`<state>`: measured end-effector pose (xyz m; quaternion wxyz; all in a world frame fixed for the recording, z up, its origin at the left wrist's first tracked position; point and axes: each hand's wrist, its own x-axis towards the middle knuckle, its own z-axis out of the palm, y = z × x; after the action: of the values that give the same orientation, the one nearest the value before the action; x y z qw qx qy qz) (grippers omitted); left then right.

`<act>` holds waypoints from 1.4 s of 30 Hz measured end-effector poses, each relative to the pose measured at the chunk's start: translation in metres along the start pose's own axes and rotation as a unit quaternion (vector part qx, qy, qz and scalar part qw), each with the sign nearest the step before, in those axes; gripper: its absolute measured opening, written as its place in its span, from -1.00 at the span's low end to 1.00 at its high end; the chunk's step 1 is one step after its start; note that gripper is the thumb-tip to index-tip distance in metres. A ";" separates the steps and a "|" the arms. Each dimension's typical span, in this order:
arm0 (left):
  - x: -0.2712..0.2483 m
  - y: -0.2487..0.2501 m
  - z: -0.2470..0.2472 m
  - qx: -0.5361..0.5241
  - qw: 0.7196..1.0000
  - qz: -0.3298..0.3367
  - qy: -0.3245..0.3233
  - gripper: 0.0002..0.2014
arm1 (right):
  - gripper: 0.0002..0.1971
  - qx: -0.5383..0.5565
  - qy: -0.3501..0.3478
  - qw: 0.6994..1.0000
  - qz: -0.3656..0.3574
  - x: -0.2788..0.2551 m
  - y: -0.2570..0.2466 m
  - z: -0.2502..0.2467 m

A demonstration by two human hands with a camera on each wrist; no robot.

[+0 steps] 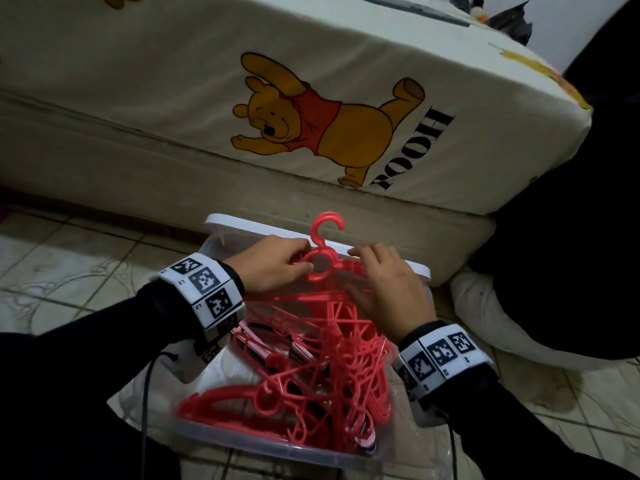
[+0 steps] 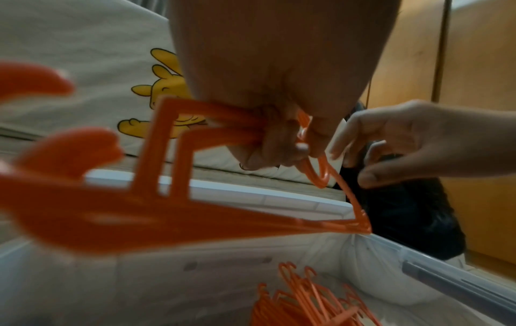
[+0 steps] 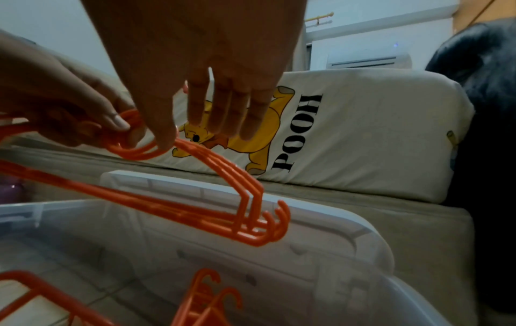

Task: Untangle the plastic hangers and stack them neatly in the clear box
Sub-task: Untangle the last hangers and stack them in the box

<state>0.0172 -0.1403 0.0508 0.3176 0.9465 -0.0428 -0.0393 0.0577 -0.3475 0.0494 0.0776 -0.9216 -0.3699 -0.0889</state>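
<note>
Hangers: we see a few coral ones lifted over our clear box.
Left hand: fingers curled around their necks.
Right hand: fingers straight, thumb touching.

Long black sleeves cover both arms, the left one entering from the lower left of the head view and the right one from the lower right. Each wrist wears a chunky white band: the left wrist band sits left of centre, the right wrist band lower right of centre. Both bands carry square black-and-white coded markers on their faces, with small printed characters beside them, too small to read. A thin black cable trails down from the left band, and another black cable drops from the right band. The left hand and right hand are bare, without gloves.
</note>
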 end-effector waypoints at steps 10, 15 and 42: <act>-0.003 -0.005 0.007 0.192 0.981 -0.014 0.035 -0.73 | -0.83 -0.056 -0.079 0.995 -0.031 0.000 -0.004 0.016; 0.000 -0.014 0.004 0.240 0.967 -0.041 0.073 -0.80 | -0.80 0.038 -0.047 0.998 0.031 0.002 0.000 0.016; 0.004 -0.020 -0.022 0.086 0.977 -0.093 0.171 -0.76 | -0.91 0.150 -0.199 0.968 0.030 0.003 0.009 0.031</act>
<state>0.0245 -0.1116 0.0563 0.2322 0.9628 0.0973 0.0980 0.0694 -0.3455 0.0191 0.1427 -0.9091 -0.3592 0.1551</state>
